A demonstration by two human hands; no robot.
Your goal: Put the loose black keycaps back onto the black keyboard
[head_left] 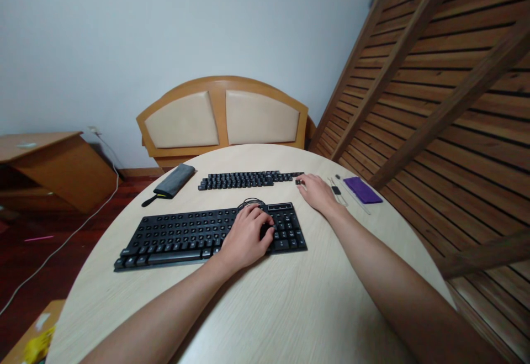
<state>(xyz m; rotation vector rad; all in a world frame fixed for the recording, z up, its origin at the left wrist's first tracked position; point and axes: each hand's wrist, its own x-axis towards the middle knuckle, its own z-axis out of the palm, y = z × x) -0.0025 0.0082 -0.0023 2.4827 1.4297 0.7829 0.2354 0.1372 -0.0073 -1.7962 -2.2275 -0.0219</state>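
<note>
Left hand [247, 236] rests over the right part of the keyboard [174, 237], fingers loosely curled, any hold hidden; right hand [315, 191] has its fingers nearly together at 1 small keycap [298, 182], grip not determinable. Loose keycaps [240, 179] lie in rows beyond the keyboard on the surface [298, 303]. Step in hand is judged to be keycap handling; next move calls for a light fingertip pinch, neighbouring caps undisturbed.

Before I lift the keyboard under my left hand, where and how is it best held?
Probably by its two short ends, one hand coming from each side: the keyboard is long and flat, and both ends are uncovered. The left hand covers keys between them.
</note>
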